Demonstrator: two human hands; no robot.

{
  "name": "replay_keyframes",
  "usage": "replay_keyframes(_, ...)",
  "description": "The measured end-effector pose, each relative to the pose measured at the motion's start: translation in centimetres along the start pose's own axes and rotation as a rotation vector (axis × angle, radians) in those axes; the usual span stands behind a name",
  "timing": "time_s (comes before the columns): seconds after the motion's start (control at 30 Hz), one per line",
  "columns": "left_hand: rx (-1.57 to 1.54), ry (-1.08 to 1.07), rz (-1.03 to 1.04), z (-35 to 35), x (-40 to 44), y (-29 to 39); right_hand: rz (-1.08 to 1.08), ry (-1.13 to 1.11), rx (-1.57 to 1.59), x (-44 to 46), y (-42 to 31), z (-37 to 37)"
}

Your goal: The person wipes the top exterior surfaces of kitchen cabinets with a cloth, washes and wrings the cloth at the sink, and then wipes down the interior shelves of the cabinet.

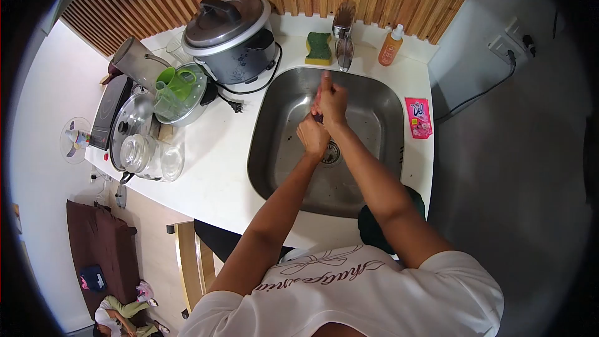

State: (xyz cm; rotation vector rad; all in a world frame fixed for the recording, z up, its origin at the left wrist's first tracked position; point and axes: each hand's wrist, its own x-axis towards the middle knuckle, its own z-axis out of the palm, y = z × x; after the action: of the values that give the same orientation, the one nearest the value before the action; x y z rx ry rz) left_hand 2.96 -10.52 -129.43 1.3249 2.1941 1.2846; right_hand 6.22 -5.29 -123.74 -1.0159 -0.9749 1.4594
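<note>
Both my hands are together above the stainless steel sink. My left hand is closed, lower and nearer to me. My right hand is closed just beyond it, with its thumb pointing toward the faucet. A little pink and something dark show between the hands; the fingers hide most of it, so I cannot tell what it is. The drain lies beneath my wrists. Behind the sink, a green and yellow sponge rests left of the faucet.
An orange pump bottle stands behind the sink; a pink Del sachet lies on its right. Left are a slow cooker, its plug, glass jars and a green cup. Dark green cloth hangs at the front edge.
</note>
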Motion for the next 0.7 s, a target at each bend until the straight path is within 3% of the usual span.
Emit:
replay_keyframes(0.17,0.033,0.046,0.08,-0.8,0.5,0.8,-0.001,0.225,0.23,0.2,-0.9,0.7)
replay_keyframes(0.3,0.056,0.056,0.056,-2.0,0.5,1.6,0.008,0.265,0.238,0.9,-0.4,1.1)
replay_keyframes(0.4,0.101,0.054,0.062,-2.8,0.2,2.2,0.104,0.32,0.45,1.9,0.3,0.5)
replay_keyframes(0.5,0.104,-0.038,0.147,-3.4,0.3,1.2,0.144,0.264,0.358,1.3,0.1,0.1)
replay_keyframes(0.57,0.061,-0.111,0.199,-4.2,1.5,-0.1,0.369,-0.166,0.33,1.2,-1.3,-0.8)
replay_keyframes(0.6,-0.494,-0.598,-0.288,-6.1,2.8,0.4,0.402,-0.466,0.447,2.0,-0.7,-2.4)
replay_keyframes(0.63,-1.051,-1.061,-0.795,-7.7,3.5,1.3,0.402,-0.471,0.45,1.6,-1.3,-2.5)
replay_keyframes(0.67,-1.371,-1.058,-0.816,-8.6,2.8,2.5,0.362,-0.556,0.574,0.7,-2.2,-2.4)
replay_keyframes(0.7,-1.37,-1.052,-0.821,-8.8,2.5,3.3,0.324,-0.636,0.701,0.0,-2.7,-2.5)
